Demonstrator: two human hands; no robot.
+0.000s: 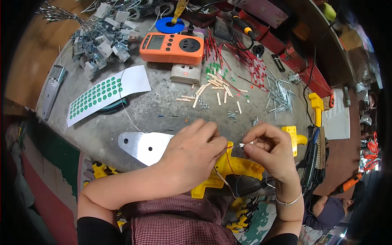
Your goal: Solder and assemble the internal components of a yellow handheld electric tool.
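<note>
My left hand [196, 149] is closed, its fingertips pinching a thin wire beside a yellow plastic handle shell [247, 168]. Facing it, my right hand [269, 149] pinches a small white piece [243, 145] joined to that wire; its exact kind is too small to tell. The yellow shell lies open-side up below both hands, with thin red and dark wires [229, 163] running from it. Under my left wrist, a silver metal plate [141, 146] with round holes is partly covered.
An orange meter [171, 47] rests by a white socket block [185, 73]. Around the far middle lie red-wired LEDs [253, 63], cream sleeves [218, 83] and screws [281, 96]. A green-dotted sticker sheet [98, 94] and piled grey-white parts [104, 41] are left; another yellow shell [290, 136] is right.
</note>
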